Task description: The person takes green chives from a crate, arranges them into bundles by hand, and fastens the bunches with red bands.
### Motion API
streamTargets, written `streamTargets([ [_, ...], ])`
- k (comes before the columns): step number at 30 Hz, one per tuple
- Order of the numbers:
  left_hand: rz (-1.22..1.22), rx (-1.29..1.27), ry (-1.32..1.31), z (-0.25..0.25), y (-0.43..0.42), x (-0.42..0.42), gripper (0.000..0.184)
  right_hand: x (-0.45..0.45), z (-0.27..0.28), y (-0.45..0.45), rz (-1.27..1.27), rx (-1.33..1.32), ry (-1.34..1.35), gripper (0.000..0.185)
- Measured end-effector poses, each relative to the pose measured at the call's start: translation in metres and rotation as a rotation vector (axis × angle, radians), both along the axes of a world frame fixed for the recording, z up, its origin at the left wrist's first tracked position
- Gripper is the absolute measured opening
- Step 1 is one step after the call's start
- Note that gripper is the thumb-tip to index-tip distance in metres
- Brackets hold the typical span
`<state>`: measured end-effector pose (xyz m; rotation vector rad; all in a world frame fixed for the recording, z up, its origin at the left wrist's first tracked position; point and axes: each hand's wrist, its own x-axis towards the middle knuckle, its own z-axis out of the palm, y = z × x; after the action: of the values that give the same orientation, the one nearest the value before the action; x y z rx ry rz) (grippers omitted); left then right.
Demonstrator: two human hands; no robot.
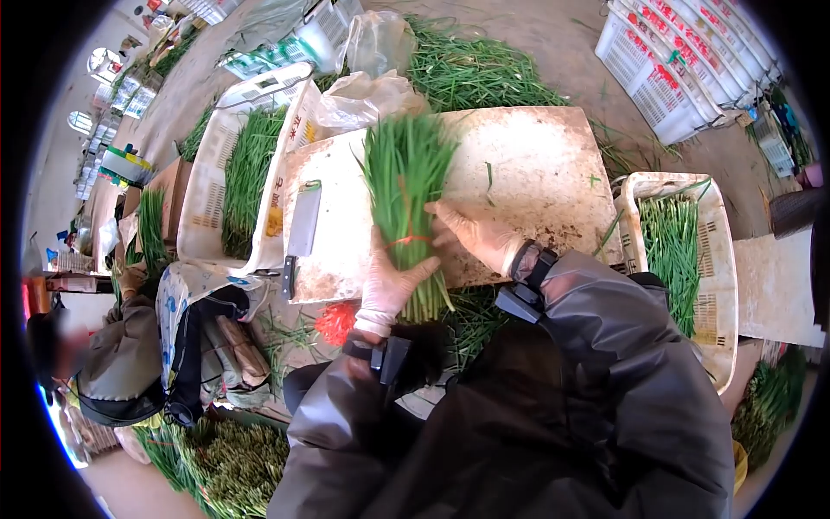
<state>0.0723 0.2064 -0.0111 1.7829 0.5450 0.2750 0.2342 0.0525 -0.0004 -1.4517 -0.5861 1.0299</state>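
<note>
A bunch of green chives [399, 186] lies across the white board, leafy tops pointing away from me and cut ends toward me. An orange-red band [409, 240] circles its lower part. My left hand [386, 281], in a pale glove, is closed round the lower left of the bunch, thumb across the stems. On the right side, my right hand [480, 240], also gloved, has its fingers stretched and apart, the tips at the bunch's edge. A cleaver [303, 227] with a dark handle rests on the board's left edge.
The stained board [527, 156] stands between a left crate [203, 199] and a right crate [722, 285], both holding chives. A red heap of bands [335, 322] sits at the near edge. Loose chives [480, 65] cover the floor beyond. Another person [121, 355] sits at left.
</note>
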Motion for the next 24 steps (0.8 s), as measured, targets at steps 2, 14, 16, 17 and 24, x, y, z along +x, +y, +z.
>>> streamTargets([
  [2,-0.010,-0.128,0.004,-0.001,0.007,-0.005,0.127,-0.007,0.006,0.009,0.005,0.018,0.045,0.068],
  [14,0.252,-0.361,-0.084,-0.036,0.019,-0.025,0.120,-0.026,-0.018,0.019,0.181,-0.331,-0.387,0.031],
  [16,0.287,-0.345,-0.087,-0.040,0.017,-0.025,0.120,-0.042,-0.003,0.016,0.193,-0.377,-0.177,0.025],
  [17,0.316,-0.293,-0.082,-0.043,0.013,-0.025,0.117,-0.047,-0.009,0.014,0.202,-0.380,-0.122,0.024],
  [24,0.444,0.040,-0.106,-0.055,-0.007,-0.012,0.114,-0.065,-0.050,0.008,0.174,-0.391,-0.465,0.030],
])
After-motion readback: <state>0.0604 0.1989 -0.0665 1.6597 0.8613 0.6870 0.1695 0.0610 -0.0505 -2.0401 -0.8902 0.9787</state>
